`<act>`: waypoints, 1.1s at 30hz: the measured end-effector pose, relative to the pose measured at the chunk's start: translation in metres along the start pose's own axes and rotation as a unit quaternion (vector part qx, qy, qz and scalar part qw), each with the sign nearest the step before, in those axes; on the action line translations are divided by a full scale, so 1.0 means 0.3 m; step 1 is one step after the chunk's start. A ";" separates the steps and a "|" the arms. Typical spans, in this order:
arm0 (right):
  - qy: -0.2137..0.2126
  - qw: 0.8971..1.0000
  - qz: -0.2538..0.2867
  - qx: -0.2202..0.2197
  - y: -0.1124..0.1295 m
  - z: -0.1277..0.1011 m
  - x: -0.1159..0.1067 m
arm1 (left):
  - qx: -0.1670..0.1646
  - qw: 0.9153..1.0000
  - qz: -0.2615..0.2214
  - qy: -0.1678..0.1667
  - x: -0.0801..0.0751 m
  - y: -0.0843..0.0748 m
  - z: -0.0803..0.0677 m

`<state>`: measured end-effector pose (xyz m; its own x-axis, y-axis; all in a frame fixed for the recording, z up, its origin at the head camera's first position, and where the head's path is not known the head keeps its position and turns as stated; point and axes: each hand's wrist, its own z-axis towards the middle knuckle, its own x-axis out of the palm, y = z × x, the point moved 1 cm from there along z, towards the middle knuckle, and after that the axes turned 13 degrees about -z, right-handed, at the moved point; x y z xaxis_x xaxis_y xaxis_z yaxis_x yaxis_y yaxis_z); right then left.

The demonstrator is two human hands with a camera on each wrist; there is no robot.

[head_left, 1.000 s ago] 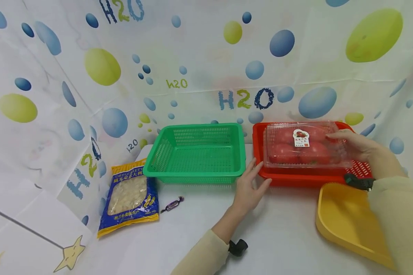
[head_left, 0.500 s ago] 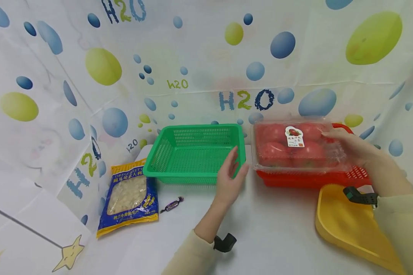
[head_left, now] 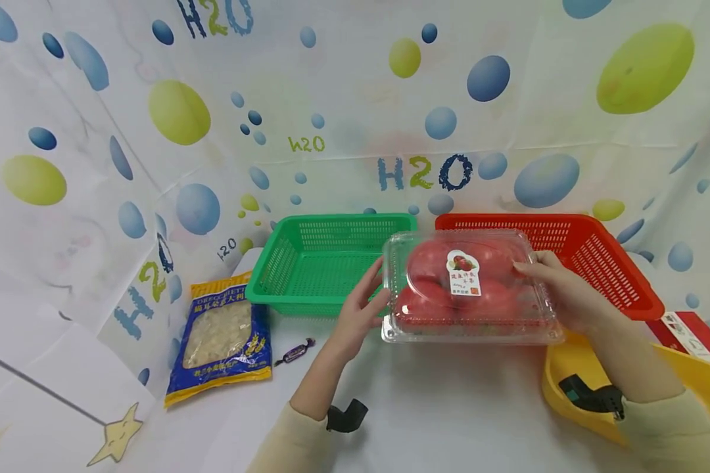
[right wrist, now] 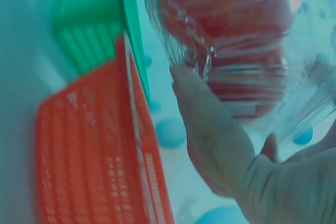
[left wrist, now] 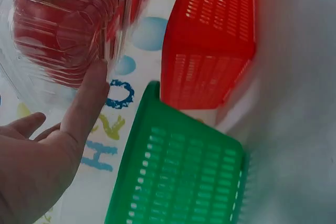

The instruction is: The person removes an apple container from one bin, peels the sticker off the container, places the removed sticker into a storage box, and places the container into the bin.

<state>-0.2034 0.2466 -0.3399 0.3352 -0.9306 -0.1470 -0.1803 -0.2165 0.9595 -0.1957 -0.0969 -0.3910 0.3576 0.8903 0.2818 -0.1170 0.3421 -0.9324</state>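
A clear plastic fruit box (head_left: pixel 464 272) with red, tomato-like fruit inside and a white label on its lid is held up over the table, in front of both baskets. My right hand (head_left: pixel 568 295) grips its right end, the thumb on the lid side. At the opposite end is my left hand (head_left: pixel 353 320), its fingers fairly straight and their tips right at the box's edge. In the left wrist view a finger (left wrist: pixel 86 98) reaches to the ribbed plastic wall. Behind stand a green basket (head_left: pixel 337 305) and a red basket (head_left: pixel 618 279).
On the left lies a blue and yellow pasta bag (head_left: pixel 221 338), with a small purple wrapped candy (head_left: pixel 296 353) beside it. A yellow tray (head_left: pixel 586 414) sits under my right forearm, next to a red and white box (head_left: pixel 692 335). A printed cloth hangs behind the baskets.
My right hand has brought the fruit box out from over the red basket, leftward and nearer me. My left hand has moved left and come to the box's left edge.
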 end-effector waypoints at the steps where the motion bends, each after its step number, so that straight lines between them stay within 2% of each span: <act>1: -0.005 1.000 -0.007 -0.002 -0.007 -0.007 0.019 | -0.004 1.000 -0.003 0.005 -0.011 -0.004 -0.010; 6: -0.020 0.997 -0.065 -0.028 -0.046 -0.041 0.092 | -0.016 0.999 -0.024 0.026 -0.065 -0.017 -0.056; 11: -0.004 0.996 -0.071 -0.051 -0.086 -0.072 0.129 | -0.027 0.998 -0.040 0.035 -0.106 -0.004 -0.099; 15: -0.017 0.993 -0.099 -0.058 -0.118 -0.099 0.154 | -0.042 0.998 -0.043 0.034 -0.121 0.008 -0.135; 22: -0.059 0.988 -0.132 -0.048 -0.140 -0.130 0.190 | -0.051 0.997 -0.048 0.032 -0.132 0.010 -0.186; 28: -0.040 0.992 -0.121 -0.022 -0.159 -0.149 0.203 | -0.041 0.998 -0.041 0.040 -0.134 0.022 -0.230; 33: -0.027 0.995 -0.097 0.012 -0.192 -0.160 0.216 | -0.046 0.997 -0.044 0.047 -0.141 0.051 -0.267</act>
<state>-0.1268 0.2128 -0.3931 0.3155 -0.8848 -0.3429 -0.1390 -0.4006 0.9057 -0.1383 -0.1534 -0.4353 0.4479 0.8250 0.3447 0.0023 0.3844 -0.9231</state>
